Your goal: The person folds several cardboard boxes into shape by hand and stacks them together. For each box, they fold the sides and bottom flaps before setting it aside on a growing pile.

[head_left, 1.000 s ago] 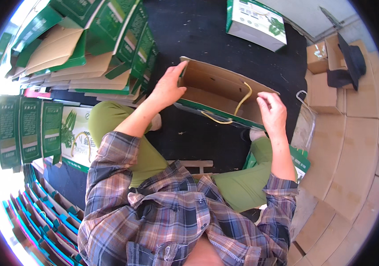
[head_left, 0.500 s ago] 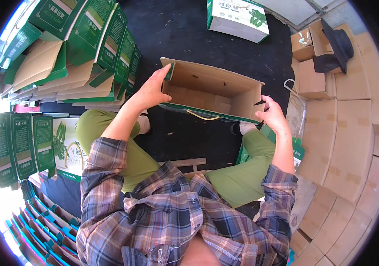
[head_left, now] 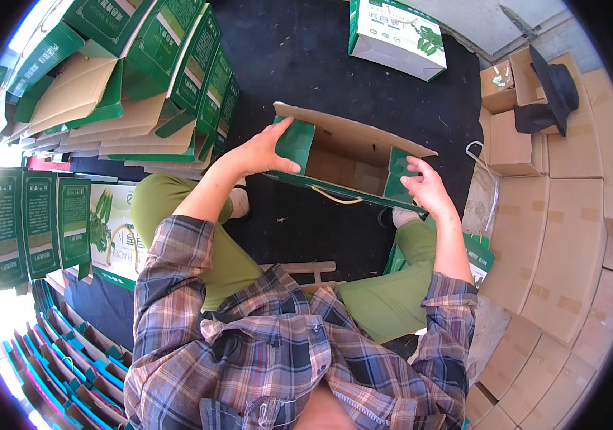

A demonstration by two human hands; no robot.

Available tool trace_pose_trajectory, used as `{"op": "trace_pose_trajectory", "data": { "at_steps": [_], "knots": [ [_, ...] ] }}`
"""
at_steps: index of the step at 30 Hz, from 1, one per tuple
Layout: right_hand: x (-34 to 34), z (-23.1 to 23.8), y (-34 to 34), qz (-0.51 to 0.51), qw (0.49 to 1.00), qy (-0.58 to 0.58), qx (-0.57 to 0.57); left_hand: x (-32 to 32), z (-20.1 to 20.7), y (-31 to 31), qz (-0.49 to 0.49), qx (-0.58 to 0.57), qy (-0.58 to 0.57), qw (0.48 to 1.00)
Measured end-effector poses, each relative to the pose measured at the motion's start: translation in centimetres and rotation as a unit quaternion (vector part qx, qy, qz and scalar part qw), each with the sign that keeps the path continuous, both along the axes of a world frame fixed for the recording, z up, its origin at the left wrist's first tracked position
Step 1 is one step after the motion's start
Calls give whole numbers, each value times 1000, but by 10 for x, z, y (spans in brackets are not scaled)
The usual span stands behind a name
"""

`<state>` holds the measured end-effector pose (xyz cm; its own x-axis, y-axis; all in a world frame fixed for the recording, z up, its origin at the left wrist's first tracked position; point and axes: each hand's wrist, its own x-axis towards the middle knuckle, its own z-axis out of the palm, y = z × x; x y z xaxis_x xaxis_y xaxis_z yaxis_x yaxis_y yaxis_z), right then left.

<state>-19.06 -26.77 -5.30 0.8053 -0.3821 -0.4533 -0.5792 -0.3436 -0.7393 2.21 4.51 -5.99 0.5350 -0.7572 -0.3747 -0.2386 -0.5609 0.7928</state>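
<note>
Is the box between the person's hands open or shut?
The box is open: green flaps partly cover its ends, but its brown inside shows between them.

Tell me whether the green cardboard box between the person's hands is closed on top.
No, the box shows its brown cardboard interior between two green rectangular end flaps.
</note>
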Motion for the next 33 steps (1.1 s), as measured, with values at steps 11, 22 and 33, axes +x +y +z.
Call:
{"op": "trace_pose_trajectory", "data": {
  "at_steps": [11, 22, 33],
  "knots": [
    [7, -13, -19, -89, 990, -36, 104, 26, -28, 7, 75, -64, 81, 992],
    [-15, -22, 43, 206, 898, 3, -388, -9, -49, -8, -18, 22, -392, 920],
    [-7, -21, 42, 201, 902, -12, -381, -32, -30, -18, -109, 90, -372, 918]
  ]
}}
